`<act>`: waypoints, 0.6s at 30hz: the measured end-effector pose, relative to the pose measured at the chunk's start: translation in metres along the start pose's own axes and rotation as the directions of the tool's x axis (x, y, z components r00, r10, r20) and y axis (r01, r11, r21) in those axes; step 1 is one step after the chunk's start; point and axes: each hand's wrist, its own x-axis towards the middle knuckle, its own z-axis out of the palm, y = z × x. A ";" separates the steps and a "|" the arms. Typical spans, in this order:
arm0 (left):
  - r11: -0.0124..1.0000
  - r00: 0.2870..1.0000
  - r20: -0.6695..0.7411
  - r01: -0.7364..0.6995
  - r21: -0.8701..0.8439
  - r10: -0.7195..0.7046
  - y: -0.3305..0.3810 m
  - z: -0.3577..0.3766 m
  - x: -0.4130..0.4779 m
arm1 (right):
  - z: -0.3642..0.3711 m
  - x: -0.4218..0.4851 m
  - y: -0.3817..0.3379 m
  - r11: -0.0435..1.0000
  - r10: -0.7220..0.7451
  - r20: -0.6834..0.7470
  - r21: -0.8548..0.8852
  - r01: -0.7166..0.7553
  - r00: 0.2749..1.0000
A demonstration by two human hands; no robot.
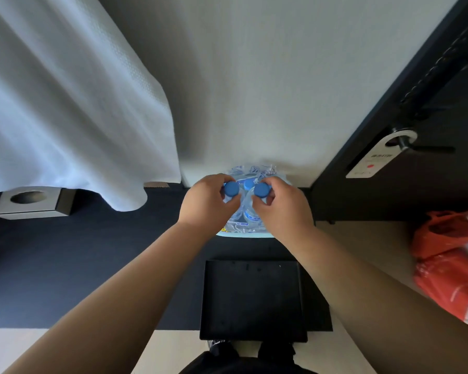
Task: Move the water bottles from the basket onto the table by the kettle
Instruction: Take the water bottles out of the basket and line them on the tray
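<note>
Several clear water bottles with blue caps stand packed together in a pale blue basket (242, 234) on the floor against the white wall. My left hand (208, 205) grips the neck of one water bottle, whose blue cap (231, 189) shows above my fingers. My right hand (281, 209) grips a second water bottle just under its blue cap (262, 190). A third blue cap (249, 184) shows between them. Both arms reach straight forward and down. No kettle or table top is in view.
A black square tray (251, 298) lies on the floor just in front of me. A grey tissue box (31, 202) sits at the left under a hanging white curtain (65, 103). At the right are a dark door (430, 130) with a hanger tag and a red plastic bag (451, 265).
</note>
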 end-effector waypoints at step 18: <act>0.989 0.956 0.259 0.118 0.094 -0.138 -0.043 0.022 -0.105 | 0.012 -0.093 0.006 0.999 -0.003 0.342 -0.048 0.020 0.940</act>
